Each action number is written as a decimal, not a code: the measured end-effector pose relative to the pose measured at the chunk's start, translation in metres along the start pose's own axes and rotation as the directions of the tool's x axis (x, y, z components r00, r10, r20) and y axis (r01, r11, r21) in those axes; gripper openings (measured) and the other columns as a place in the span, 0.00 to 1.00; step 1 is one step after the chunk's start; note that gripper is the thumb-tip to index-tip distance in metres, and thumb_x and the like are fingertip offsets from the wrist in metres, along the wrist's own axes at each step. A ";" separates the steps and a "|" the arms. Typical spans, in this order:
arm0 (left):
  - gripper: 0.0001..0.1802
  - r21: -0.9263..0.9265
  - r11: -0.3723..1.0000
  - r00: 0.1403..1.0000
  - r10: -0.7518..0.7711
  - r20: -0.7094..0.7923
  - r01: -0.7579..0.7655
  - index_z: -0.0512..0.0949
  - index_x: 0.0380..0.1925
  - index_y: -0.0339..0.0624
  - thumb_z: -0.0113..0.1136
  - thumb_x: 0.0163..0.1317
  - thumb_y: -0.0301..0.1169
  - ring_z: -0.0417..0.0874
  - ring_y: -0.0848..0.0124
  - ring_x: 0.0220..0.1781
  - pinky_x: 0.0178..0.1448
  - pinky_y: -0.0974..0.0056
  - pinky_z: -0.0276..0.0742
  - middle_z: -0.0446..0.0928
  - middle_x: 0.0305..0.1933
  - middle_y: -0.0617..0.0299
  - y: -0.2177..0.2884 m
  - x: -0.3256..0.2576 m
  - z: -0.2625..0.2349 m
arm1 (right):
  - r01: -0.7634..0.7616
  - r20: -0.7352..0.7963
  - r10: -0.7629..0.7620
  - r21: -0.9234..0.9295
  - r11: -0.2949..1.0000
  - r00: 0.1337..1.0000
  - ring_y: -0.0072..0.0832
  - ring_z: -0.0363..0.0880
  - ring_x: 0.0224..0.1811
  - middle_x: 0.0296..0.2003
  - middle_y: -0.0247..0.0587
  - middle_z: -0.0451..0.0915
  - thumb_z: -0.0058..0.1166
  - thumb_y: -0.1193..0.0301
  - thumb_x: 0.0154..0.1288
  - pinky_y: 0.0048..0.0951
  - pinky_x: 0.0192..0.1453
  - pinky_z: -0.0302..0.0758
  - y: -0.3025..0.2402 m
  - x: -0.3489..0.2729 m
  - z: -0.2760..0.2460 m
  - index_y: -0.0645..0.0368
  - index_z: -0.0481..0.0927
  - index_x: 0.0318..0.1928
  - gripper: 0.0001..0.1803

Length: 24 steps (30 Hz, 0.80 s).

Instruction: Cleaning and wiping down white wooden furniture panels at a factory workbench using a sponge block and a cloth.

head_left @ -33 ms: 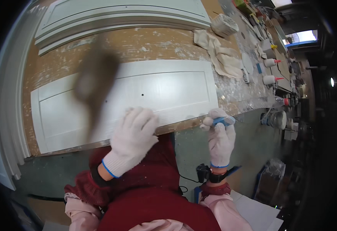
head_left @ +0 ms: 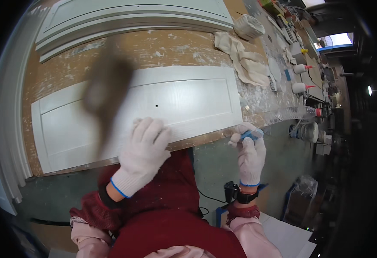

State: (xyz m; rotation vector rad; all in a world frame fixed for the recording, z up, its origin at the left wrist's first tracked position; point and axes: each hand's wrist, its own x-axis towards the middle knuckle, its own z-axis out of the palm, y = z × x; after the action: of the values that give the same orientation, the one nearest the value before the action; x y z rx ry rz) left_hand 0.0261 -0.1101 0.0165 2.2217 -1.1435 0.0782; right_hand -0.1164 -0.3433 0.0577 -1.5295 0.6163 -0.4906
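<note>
A white framed door panel (head_left: 193, 96) with a small dark hole lies on the paint-flecked worktable. My left hand (head_left: 143, 144), in a white knit glove, rests over its near edge with the fingers stretched and slightly apart, holding nothing. Off the panel's near right corner, my right hand (head_left: 249, 148), gloved alike, pinches a small blue piece (head_left: 249, 134) between thumb and fingers. What kind of thing it is cannot be made out. A dark blurred shape (head_left: 106, 90) crosses the view and hides part of the panel's left half.
More white panels (head_left: 137, 19) are stacked at the far side. A crumpled cream cloth (head_left: 244, 62) and a whitish tub (head_left: 248, 26) sit at the far right. Beyond are glue bottles with red tips (head_left: 299, 88) and a clear plastic bottle (head_left: 294, 113). Long white boards (head_left: 7, 112) stand at left.
My left hand has slid slightly left and toward me along the panel's near edge. The right hand has shifted a little to the right, still holding the blue piece.
</note>
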 end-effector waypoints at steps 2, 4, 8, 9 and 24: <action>0.38 0.030 0.997 0.997 0.068 -0.036 -0.067 0.77 0.51 0.47 0.76 0.30 0.31 0.74 0.59 0.55 0.65 0.50 0.72 0.71 0.50 0.62 -0.007 -0.003 0.005 | -0.068 -0.045 0.056 -0.324 0.944 0.997 0.20 0.76 0.37 0.40 0.40 0.78 0.45 0.74 0.70 0.24 0.43 0.75 -0.011 0.004 -0.028 0.64 0.71 0.62 0.21; 0.39 0.016 0.998 0.998 0.056 -0.035 -0.055 0.77 0.51 0.47 0.77 0.29 0.32 0.74 0.59 0.54 0.64 0.51 0.72 0.71 0.50 0.62 -0.013 -0.004 0.008 | -0.136 -0.078 0.114 -0.401 0.906 0.990 0.19 0.74 0.35 0.39 0.38 0.77 0.46 0.73 0.70 0.23 0.41 0.74 -0.011 0.013 -0.041 0.64 0.70 0.63 0.22; 0.41 0.024 1.000 1.000 -0.016 -0.021 0.017 0.78 0.51 0.48 0.78 0.28 0.34 0.75 0.60 0.52 0.56 0.55 0.74 0.72 0.48 0.63 -0.012 -0.002 0.011 | -0.187 -0.088 0.170 -0.644 0.742 0.981 0.16 0.71 0.33 0.38 0.34 0.77 0.47 0.72 0.70 0.21 0.38 0.73 -0.017 0.031 -0.050 0.63 0.68 0.65 0.24; 0.41 0.025 1.000 1.000 -0.016 -0.018 0.016 0.78 0.51 0.48 0.78 0.28 0.34 0.75 0.60 0.52 0.56 0.55 0.74 0.72 0.48 0.63 -0.012 -0.001 0.011 | -0.189 -0.089 0.173 -0.642 0.743 0.981 0.16 0.71 0.33 0.38 0.34 0.77 0.47 0.72 0.70 0.21 0.38 0.73 -0.016 0.035 -0.048 0.63 0.68 0.65 0.24; 0.37 0.052 0.999 1.000 0.005 -0.028 -0.003 0.80 0.49 0.46 0.78 0.30 0.35 0.77 0.61 0.46 0.47 0.57 0.74 0.75 0.43 0.64 -0.009 -0.006 0.008 | 0.119 0.098 -0.067 -0.776 0.620 0.993 0.30 0.82 0.46 0.44 0.48 0.82 0.57 0.71 0.63 0.29 0.54 0.75 0.000 0.061 -0.033 0.64 0.79 0.54 0.19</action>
State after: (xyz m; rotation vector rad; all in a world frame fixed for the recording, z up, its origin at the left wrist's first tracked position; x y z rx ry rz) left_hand 0.0273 -0.1067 0.0033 2.2563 -1.1425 0.1423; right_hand -0.0917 -0.4082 0.0556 -2.4226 0.7556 -0.2415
